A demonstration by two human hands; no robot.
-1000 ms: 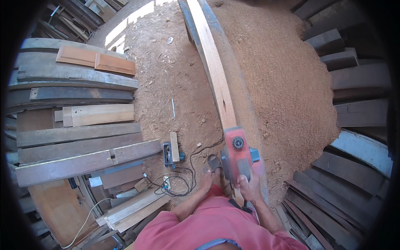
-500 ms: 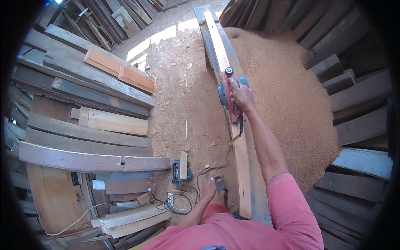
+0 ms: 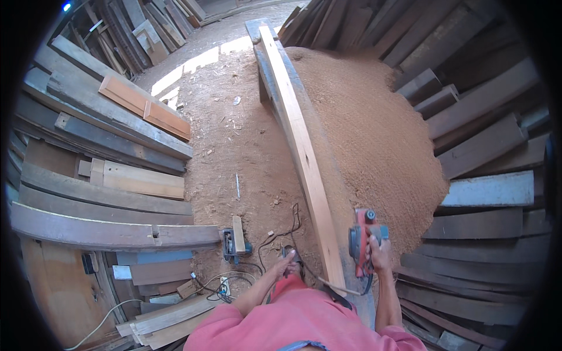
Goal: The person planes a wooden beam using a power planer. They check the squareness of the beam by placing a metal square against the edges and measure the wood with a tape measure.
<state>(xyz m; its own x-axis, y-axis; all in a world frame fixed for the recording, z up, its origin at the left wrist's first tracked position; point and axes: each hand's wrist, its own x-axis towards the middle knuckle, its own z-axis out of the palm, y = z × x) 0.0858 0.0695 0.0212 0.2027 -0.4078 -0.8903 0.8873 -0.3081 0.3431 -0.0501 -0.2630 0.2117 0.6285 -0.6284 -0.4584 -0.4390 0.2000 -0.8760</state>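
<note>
My right hand (image 3: 380,255) is closed round the handle of a red and blue-grey electric hand planer (image 3: 364,240). The planer is off to the right of a long pale wooden beam (image 3: 305,155), close to the beam's near end. The beam lies lengthwise on a narrow, dusty bench (image 3: 325,158), and its upper face shows a few dark marks. Low and left of the beam, my left hand (image 3: 283,268) hangs near my sandalled foot, its fingers looking stretched out. A power cord (image 3: 316,276) runs from the floor across the beam's near end towards the planer.
A big heap of wood shavings (image 3: 374,117) lies right of the bench. A blue power tool (image 3: 236,245) with a wood piece on it rests on the floor at left, near tangled cords (image 3: 225,285). Stacked boards (image 3: 140,178) line the left, more planks (image 3: 489,190) the right.
My right hand has drawn the planer back from the middle of the beam to beside its near end, off the wood. The cord now crosses the beam. The view has shifted to the right.
</note>
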